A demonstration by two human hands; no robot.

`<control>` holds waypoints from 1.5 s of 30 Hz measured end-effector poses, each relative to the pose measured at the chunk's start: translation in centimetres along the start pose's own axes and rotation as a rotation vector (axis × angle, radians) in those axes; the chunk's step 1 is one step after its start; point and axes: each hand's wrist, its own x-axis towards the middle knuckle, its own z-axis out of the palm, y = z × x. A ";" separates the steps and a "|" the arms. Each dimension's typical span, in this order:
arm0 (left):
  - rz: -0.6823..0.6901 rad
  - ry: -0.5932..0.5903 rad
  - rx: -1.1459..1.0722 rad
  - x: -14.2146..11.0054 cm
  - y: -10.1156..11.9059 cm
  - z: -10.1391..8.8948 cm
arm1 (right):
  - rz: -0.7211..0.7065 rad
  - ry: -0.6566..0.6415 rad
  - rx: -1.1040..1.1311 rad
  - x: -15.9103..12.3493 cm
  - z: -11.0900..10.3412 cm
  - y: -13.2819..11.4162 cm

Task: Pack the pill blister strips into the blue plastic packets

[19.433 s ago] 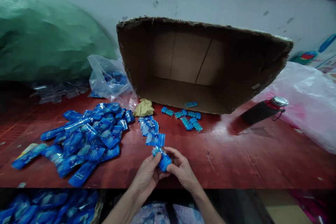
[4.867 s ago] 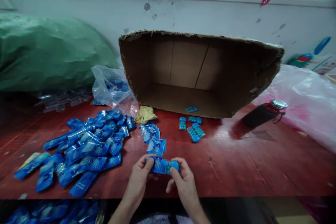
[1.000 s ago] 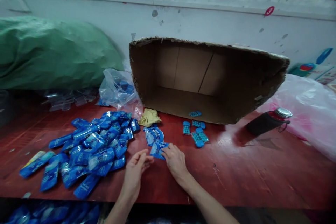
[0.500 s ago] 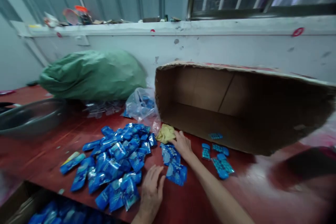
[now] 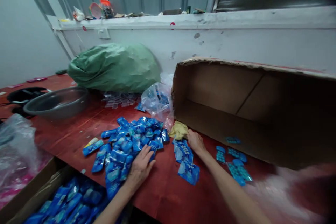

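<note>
My left hand (image 5: 141,165) lies on the right side of a heap of filled, shiny blue packets (image 5: 122,143). Its fingers are stretched out over them, with none visibly gripped. My right hand (image 5: 196,142) is closed, its fingers curled against the right edge of a crumpled yellow cloth (image 5: 179,130). Part of its fingertips is hidden. Just in front of the cloth, flat blue pouches (image 5: 183,152) lie overlapping in a row on the red table (image 5: 168,196).
A large cardboard box (image 5: 210,115) lies with its opening towards me; blister-like turquoise packs (image 5: 238,171) lie before it. Behind are a clear plastic bag (image 5: 154,101), a green sack (image 5: 115,66) and a grey basin (image 5: 57,103). A carton (image 5: 31,189) of blue packets stands at lower left.
The view has swung left. My left hand has moved from the bare table beside the heap onto the packets. My right hand stays at the yellow cloth, fingers now more curled.
</note>
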 end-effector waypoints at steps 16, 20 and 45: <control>0.344 -0.147 0.652 8.1 4.3 10.9 | -0.129 0.029 0.216 0.9 0.6 1.9; 0.342 -0.282 0.619 11.0 2.6 14.4 | -0.167 0.106 0.251 0.4 -0.2 1.4; -0.723 -0.105 -0.524 -5.1 7.5 11.8 | -0.131 0.429 0.367 -17.3 0.4 0.1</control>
